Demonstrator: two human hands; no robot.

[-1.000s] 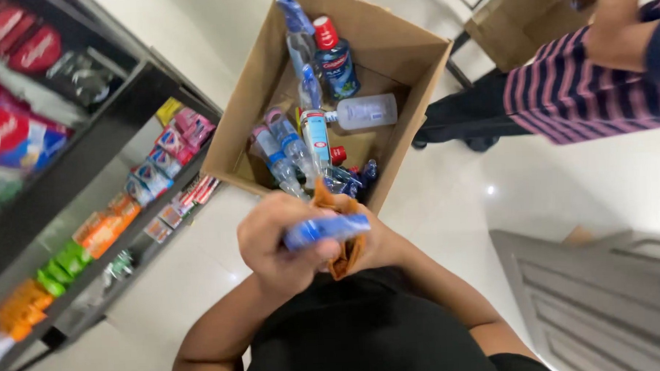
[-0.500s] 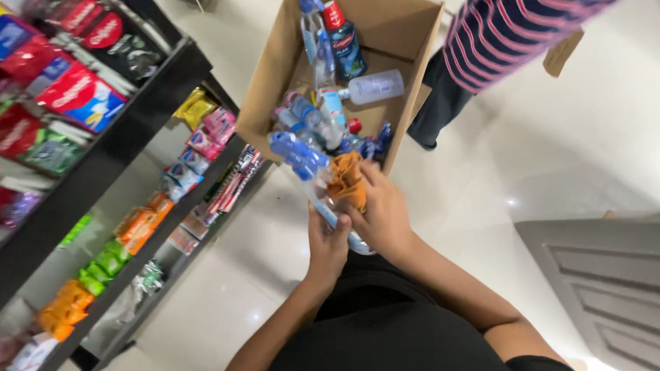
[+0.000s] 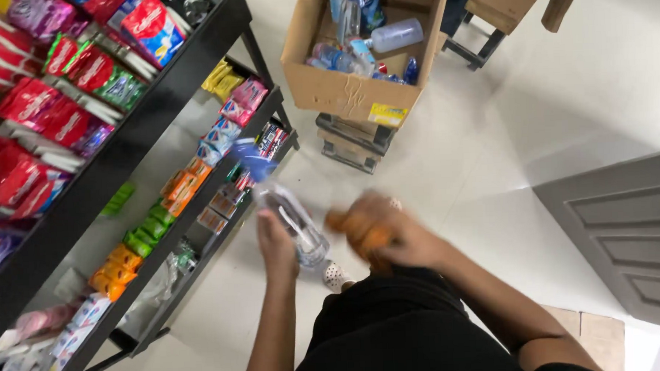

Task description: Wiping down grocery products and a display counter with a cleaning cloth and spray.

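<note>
Since the earlier frame, both hands have drawn back from the cardboard box (image 3: 352, 97) toward the body. Left hand (image 3: 276, 246) is wrapped around one clear plastic bottle with a blue cap (image 3: 291, 223), tilted toward the black shelf rack (image 3: 158, 89). Right hand (image 3: 390, 238), blurred, is closed on one orange item (image 3: 353, 225), kind indiscernible. One box stands beyond, holding several bottles; exact count cannot be told. Rack tiers carry packaged goods.

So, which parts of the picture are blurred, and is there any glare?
Head view: motion blur smears the right hand and the orange thing it holds; the clear bottle in the left hand is softer too. The cardboard box stays fairly sharp. Soft glare lies on the pale floor.
</note>
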